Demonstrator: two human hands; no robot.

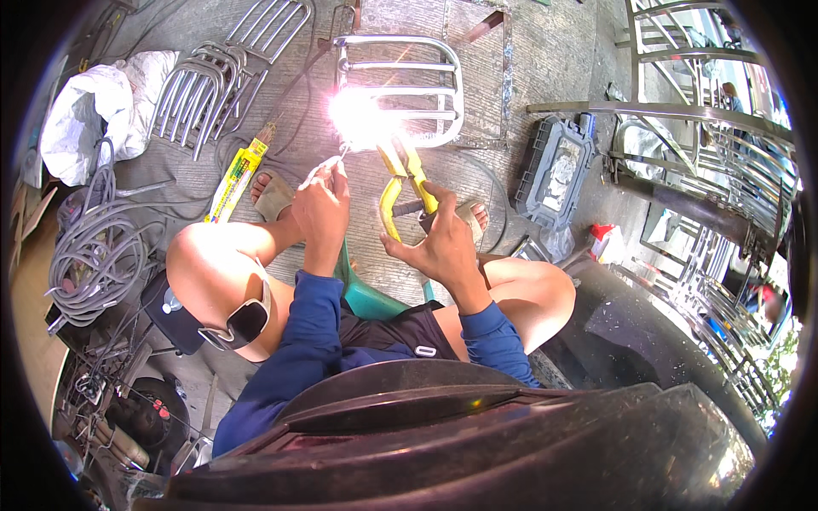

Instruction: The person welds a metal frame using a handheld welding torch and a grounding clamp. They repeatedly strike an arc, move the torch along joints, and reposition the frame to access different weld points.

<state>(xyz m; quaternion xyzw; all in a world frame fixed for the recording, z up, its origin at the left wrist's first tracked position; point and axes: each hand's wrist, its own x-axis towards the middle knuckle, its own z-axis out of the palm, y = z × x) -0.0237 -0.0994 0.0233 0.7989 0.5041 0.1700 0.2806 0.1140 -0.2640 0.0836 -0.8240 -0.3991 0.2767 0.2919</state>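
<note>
A yellow welding electrode holder [415, 170] is in my right hand [445, 243], its fingers and thumb wrapped round the handles. Its jaws point up toward a blinding white-pink welding glare [362, 117]. The glare covers the left corner of a chromed tubular frame with crossbars [460, 94], lying on the ground ahead of me. My left hand [326, 204] is pinched closed just below that corner, with a thin metal rod [344, 150] poking up from its fingertips. The electrode's tip and the spot being welded are lost in the brightness.
Similar chromed frames [200, 89] are stacked at the far left, beside a white sack [94, 119]. A yellow electrode packet [237, 180] lies near my left foot, with coiled grey cable [98, 255] further left. To the right are a grey toolbox [554, 170] and metal railings [665, 108].
</note>
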